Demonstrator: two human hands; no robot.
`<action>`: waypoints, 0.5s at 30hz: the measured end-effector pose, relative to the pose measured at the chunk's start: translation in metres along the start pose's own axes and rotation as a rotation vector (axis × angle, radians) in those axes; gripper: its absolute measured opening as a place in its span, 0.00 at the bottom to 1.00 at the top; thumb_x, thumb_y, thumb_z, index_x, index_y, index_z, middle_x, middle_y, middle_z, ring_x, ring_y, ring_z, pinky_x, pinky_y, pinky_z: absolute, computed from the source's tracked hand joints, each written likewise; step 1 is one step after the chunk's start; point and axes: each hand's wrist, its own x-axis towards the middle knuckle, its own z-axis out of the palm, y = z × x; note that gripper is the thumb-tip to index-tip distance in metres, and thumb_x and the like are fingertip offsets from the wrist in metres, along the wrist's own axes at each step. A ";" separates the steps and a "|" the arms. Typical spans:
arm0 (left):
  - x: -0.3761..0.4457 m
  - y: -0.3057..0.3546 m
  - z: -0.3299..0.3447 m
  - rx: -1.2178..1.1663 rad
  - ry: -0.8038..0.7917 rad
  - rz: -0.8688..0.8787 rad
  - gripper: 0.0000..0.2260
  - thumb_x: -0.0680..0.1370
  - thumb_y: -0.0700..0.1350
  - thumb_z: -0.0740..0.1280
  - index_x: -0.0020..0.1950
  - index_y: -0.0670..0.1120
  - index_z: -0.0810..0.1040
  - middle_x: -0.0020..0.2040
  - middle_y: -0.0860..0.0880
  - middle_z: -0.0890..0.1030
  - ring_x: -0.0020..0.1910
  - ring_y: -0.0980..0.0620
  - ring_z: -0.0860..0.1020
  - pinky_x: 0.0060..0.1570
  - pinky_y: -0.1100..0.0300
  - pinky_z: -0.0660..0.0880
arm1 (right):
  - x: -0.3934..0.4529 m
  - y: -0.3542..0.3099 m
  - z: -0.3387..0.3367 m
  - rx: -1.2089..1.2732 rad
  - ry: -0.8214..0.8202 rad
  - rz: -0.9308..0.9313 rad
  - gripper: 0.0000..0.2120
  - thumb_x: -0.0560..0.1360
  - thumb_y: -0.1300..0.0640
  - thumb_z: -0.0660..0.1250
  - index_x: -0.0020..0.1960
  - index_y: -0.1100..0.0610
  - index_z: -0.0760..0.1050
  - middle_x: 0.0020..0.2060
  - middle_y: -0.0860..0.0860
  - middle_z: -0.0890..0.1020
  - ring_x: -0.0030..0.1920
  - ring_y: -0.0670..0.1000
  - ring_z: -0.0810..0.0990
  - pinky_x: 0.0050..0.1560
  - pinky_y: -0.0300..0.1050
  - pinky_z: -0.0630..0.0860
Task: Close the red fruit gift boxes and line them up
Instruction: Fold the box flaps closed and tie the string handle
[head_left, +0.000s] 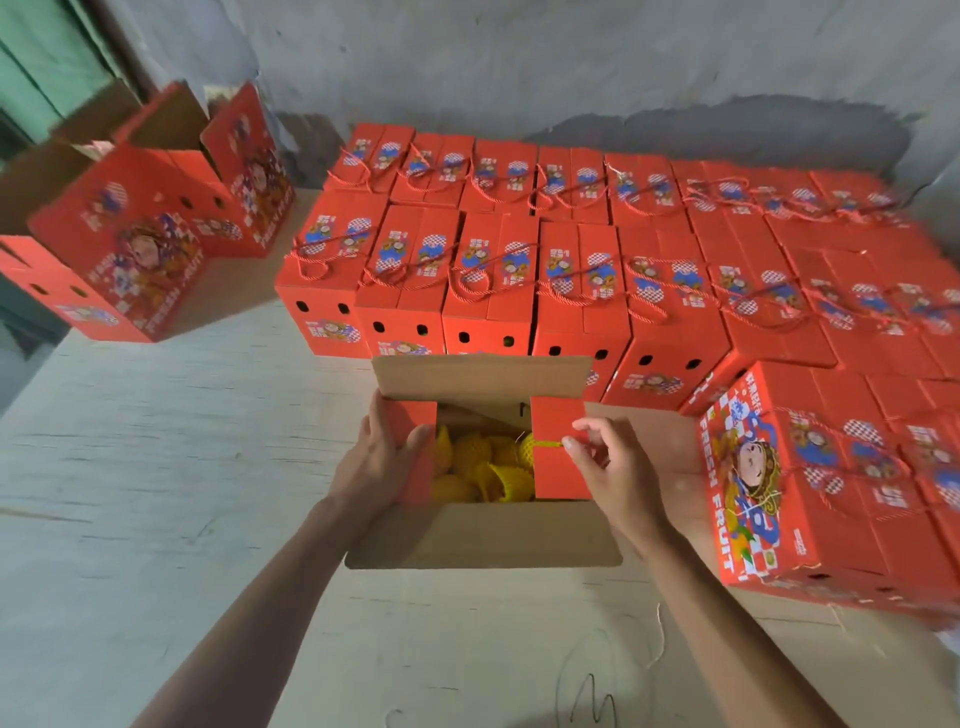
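Note:
An open red fruit gift box (483, 535) stands right in front of me, its long brown flaps spread toward and away from me. Inside lie fruits in yellow foam nets (480, 465). My left hand (382, 457) holds the left red side flap (415, 447) folded inward, thumb on its inner edge. My right hand (610, 462) pinches a yellow strand of net at the edge of the right red side flap (556, 447), which is also folded inward. Rows of closed red boxes (493, 270) with rope handles stand lined up behind it.
More closed boxes (810, 478) crowd the right side, one close to my right wrist. Open red boxes (156, 208) with raised flaps stand at the far left. The pale wooden table top (182, 467) stretches left and toward me. A grey wall rises behind.

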 end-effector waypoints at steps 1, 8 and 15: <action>0.002 0.004 -0.001 0.044 -0.012 -0.041 0.34 0.81 0.66 0.61 0.80 0.50 0.53 0.75 0.40 0.70 0.70 0.37 0.73 0.65 0.39 0.72 | 0.002 0.001 -0.001 -0.031 -0.015 -0.040 0.10 0.78 0.53 0.74 0.57 0.55 0.80 0.51 0.46 0.78 0.47 0.44 0.80 0.39 0.45 0.81; 0.016 0.021 -0.004 0.020 -0.064 -0.311 0.35 0.79 0.68 0.61 0.72 0.42 0.60 0.69 0.36 0.74 0.63 0.36 0.76 0.57 0.45 0.74 | 0.021 -0.006 -0.002 0.102 -0.131 0.115 0.36 0.76 0.46 0.75 0.76 0.54 0.61 0.71 0.54 0.74 0.66 0.53 0.78 0.57 0.55 0.82; 0.003 0.021 0.001 0.021 0.350 0.141 0.58 0.71 0.64 0.76 0.82 0.54 0.34 0.84 0.50 0.50 0.79 0.44 0.62 0.56 0.44 0.77 | 0.029 -0.012 0.012 -0.074 -0.005 0.041 0.48 0.69 0.47 0.82 0.80 0.56 0.59 0.68 0.59 0.79 0.64 0.58 0.82 0.55 0.54 0.83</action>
